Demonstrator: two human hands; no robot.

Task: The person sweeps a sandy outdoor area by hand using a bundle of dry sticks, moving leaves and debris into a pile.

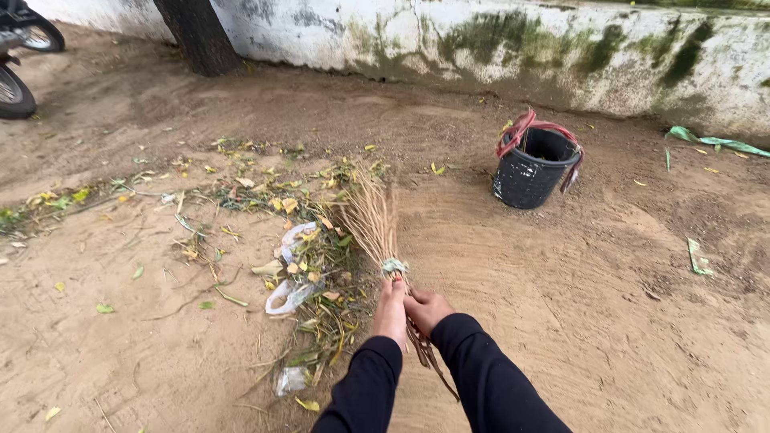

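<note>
The broom (375, 220) was a thin bundle of dry brown sticks, tied with a pale band. Its near end was hidden behind the black sleeves. The left hand (391, 311) and right hand (426, 309) both squeezed its handle tight, and the bristles fanned out far from them, touching the pile of leaves (309, 265).
</note>
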